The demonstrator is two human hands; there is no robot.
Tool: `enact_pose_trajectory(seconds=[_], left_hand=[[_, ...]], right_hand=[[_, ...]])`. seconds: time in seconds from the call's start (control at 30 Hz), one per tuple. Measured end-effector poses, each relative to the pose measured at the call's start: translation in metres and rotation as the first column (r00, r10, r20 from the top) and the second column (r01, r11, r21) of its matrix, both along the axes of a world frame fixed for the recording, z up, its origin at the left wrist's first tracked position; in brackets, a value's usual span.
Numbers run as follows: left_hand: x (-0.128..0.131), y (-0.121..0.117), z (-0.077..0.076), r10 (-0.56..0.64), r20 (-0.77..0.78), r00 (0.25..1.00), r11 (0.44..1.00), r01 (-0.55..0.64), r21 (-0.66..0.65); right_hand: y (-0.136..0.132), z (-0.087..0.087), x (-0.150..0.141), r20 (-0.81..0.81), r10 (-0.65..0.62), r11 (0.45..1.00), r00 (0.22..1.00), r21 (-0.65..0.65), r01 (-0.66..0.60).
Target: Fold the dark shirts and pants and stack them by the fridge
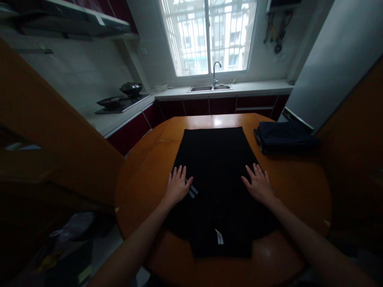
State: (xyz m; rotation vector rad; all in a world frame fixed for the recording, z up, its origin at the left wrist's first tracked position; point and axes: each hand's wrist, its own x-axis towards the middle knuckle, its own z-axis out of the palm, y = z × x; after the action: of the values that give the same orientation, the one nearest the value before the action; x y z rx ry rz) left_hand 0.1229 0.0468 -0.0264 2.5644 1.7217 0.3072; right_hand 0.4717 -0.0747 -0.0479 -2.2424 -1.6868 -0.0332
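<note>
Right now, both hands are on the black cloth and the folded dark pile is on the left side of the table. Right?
Not quite. The head view shows the folded dark pile on the right side of the table, not the left. The left hand and right hand are on the black cloth.

A bright window (208, 38) lights grey walls (149, 52) above dark red cabinets (196, 107).

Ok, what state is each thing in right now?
Black garment: laid flat on the wooden table
Left hand: open, palm down on the garment
Right hand: open, palm down on the garment
Navy cloth: folded flat
Faucet: no visible flow
</note>
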Motion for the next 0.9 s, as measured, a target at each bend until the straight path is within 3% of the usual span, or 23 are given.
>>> enact_pose_trajectory(seconds=[0.2,0.3,0.4,0.5,0.67,0.9], left_hand=[[0.003,-0.001,0.007,0.02,-0.002,1.0,1.0,-0.02,-0.023],[0.004,-0.005,0.013,0.012,-0.011,1.0,0.999,-0.011,0.037],[0.005,-0.014,0.017,-0.094,0.003,0.996,0.988,0.093,0.12],[0.006,-0.024,0.016,-0.238,0.02,0.971,0.969,0.236,0.079],[0.008,-0.025,0.01,-0.254,0.003,0.967,0.966,0.254,-0.051],[0.006,-0.015,0.004,-0.199,0.018,0.98,0.979,0.2,-0.033]], right_hand=[[0.0,0.0,0.001,-0.022,0.007,1.0,1.0,0.026,-0.007],[-0.002,0.003,0.0,-0.011,0.003,0.998,1.0,0.058,-0.003],[-0.006,0.009,-0.003,0.024,0.028,0.989,0.999,0.146,-0.031],[-0.013,0.016,-0.009,0.054,0.161,0.965,0.986,0.199,-0.168],[-0.021,0.022,-0.018,0.031,0.443,0.893,0.896,0.074,-0.444],[-0.02,0.02,-0.016,-0.025,0.481,0.877,0.877,-0.013,-0.481]])
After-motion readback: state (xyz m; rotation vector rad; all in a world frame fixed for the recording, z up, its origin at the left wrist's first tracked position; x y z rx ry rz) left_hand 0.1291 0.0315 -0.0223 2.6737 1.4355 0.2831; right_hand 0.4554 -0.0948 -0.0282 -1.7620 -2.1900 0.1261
